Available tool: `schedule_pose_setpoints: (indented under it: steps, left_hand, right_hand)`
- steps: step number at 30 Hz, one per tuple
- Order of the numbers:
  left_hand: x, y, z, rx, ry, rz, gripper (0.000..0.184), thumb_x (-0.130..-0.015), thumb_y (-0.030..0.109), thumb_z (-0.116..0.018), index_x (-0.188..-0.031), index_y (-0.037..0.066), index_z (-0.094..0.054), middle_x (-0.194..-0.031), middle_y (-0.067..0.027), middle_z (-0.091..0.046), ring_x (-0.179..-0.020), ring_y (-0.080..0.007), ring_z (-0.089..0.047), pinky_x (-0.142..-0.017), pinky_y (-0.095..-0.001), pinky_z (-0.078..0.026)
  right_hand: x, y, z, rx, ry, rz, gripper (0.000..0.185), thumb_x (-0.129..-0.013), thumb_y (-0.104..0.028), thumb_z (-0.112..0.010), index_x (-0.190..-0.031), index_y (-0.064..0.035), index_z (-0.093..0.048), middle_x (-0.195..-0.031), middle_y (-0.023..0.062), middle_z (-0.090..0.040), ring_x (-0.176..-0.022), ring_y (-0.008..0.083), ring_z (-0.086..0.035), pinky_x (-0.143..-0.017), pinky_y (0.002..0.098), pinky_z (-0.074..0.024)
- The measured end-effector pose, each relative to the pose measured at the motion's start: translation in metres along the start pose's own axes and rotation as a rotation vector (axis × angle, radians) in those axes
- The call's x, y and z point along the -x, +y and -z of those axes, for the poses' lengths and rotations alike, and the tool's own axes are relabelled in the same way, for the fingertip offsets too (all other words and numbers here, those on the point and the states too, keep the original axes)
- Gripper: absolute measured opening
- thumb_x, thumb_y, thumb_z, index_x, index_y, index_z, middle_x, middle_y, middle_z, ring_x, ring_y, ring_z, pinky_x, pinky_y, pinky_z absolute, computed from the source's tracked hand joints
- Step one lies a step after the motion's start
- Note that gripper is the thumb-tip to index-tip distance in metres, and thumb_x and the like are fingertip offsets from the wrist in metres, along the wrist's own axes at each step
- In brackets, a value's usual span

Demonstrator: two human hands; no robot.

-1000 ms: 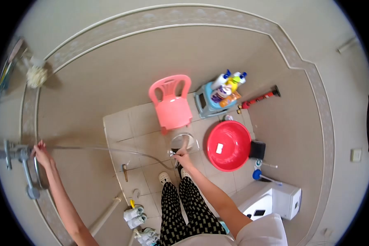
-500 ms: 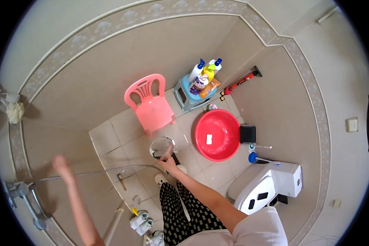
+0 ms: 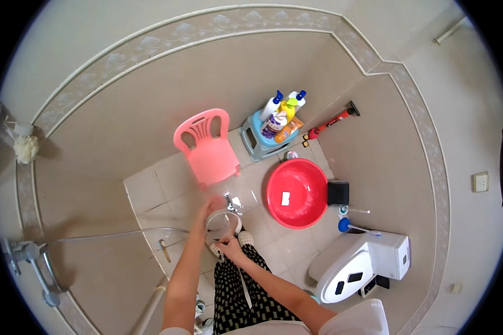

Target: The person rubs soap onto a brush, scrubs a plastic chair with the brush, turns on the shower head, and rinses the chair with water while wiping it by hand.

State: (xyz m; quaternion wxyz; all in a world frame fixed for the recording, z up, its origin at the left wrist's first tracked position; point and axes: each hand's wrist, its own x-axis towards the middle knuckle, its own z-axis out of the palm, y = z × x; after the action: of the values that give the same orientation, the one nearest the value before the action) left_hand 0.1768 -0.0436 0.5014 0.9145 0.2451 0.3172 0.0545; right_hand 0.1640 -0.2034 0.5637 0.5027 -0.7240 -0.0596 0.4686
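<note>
A round, shiny, rimmed object (image 3: 223, 224) hangs above the floor in front of my legs, by the end of the shower hose (image 3: 117, 234). My right hand (image 3: 229, 247) is closed on its lower edge, where the hose ends. At the upper left of the rim is my left hand (image 3: 208, 207), its fingers blurred, so its hold is unclear. Just beyond them stands a pink plastic chair (image 3: 212, 159), and a red basin (image 3: 297, 194) lies on the floor to the right.
Bottles stand on a blue stool (image 3: 257, 139) by the back wall. At the right are a black bin (image 3: 338, 194), a blue brush (image 3: 344, 224) and a white toilet (image 3: 346, 276). The shower tap (image 3: 28, 252) is on the left wall.
My left hand has come away from the tap and moved right to the round object. My right hand has kept hold of it. The view has shifted.
</note>
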Motion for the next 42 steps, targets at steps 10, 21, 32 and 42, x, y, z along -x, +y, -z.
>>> schedule_pose_setpoints:
  steps: [10,21,32,42]
  left_hand:
    - [0.017,0.002,-0.013,-0.013,0.118,0.030,0.042,-0.088,0.030,-0.046,-0.120,0.002,-0.044,-0.125,-0.0102,-0.046,-0.114,-0.0212,-0.044,-0.096,-0.0325,-0.035]
    - [0.006,-0.009,-0.015,0.092,0.092,-0.015,0.042,-0.087,0.031,-0.048,-0.118,0.003,-0.046,-0.122,-0.0089,-0.048,-0.113,-0.0207,-0.045,-0.097,-0.0330,-0.035]
    - [0.021,-0.011,-0.007,0.118,0.163,-0.062,0.044,-0.087,0.033,-0.048,-0.122,0.006,-0.044,-0.121,-0.0065,-0.048,-0.114,-0.0197,-0.041,-0.098,-0.0330,-0.031]
    - [0.042,-0.020,0.008,0.146,0.293,-0.081,0.042,-0.087,0.030,-0.048,-0.123,0.010,-0.042,-0.125,-0.0055,-0.044,-0.114,-0.0193,-0.042,-0.093,-0.0319,-0.034]
  right_hand:
    - [0.002,0.005,0.008,-0.013,-0.042,-0.028,0.013,-0.074,-0.010,-0.064,-0.075,-0.0009,-0.056,-0.071,0.0031,-0.053,-0.069,0.0103,-0.048,-0.064,0.0241,-0.0382]
    - [-0.007,-0.002,0.015,0.003,-0.040,0.108,0.010,-0.075,-0.006,-0.062,-0.079,-0.0012,-0.055,-0.073,0.0013,-0.052,-0.070,0.0085,-0.047,-0.064,0.0216,-0.0374]
    - [-0.021,-0.034,0.018,-0.229,0.025,0.176,0.007,-0.074,-0.003,-0.061,-0.075,-0.0035,-0.054,-0.072,0.0000,-0.051,-0.066,0.0074,-0.045,-0.059,0.0215,-0.0357]
    - [-0.025,-0.071,0.027,-0.205,-0.022,0.261,0.009,-0.073,-0.003,-0.062,-0.070,-0.0041,-0.055,-0.066,-0.0025,-0.048,-0.064,0.0060,-0.044,-0.058,0.0212,-0.0336]
